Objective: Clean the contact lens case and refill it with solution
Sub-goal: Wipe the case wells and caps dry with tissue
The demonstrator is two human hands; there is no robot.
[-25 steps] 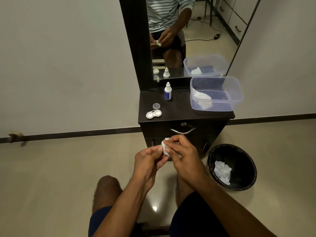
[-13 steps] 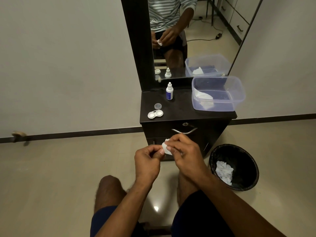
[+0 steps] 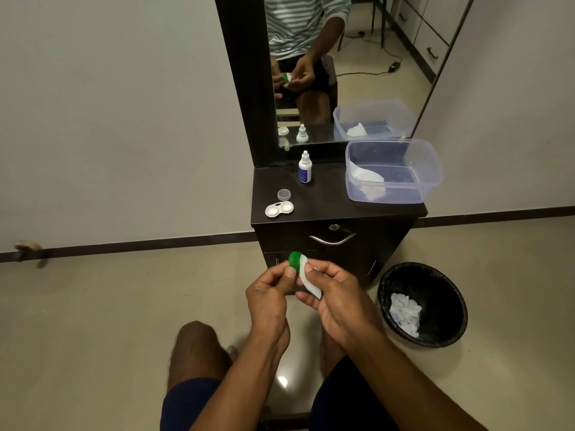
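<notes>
Head view, item in hand: green cap (image 3: 294, 261), pinched at the fingertips of our left hand (image 3: 270, 301), well in front of and below the surface (image 3: 326, 197).
Wiping item: white tissue (image 3: 308, 283), pinched in our right hand (image 3: 337, 293), touching the cap's right face.
Grip state: both grips narrow, left on the cap, right on the tissue; neither is free.
Case body: contact lens case (image 3: 279, 209), open, both wells up, near the surface's left front edge; long axis runs left-right, slightly tilted.
Key relation: the case lies up and ahead of the cap, about in line with the left hand, which we judge nearer.
Solution: bottle (image 3: 305, 168), upright, behind the case.
Other cap: clear cap (image 3: 283, 194), just behind the case.
Discard: bin (image 3: 435, 278), on the floor, right of our right hand.
</notes>
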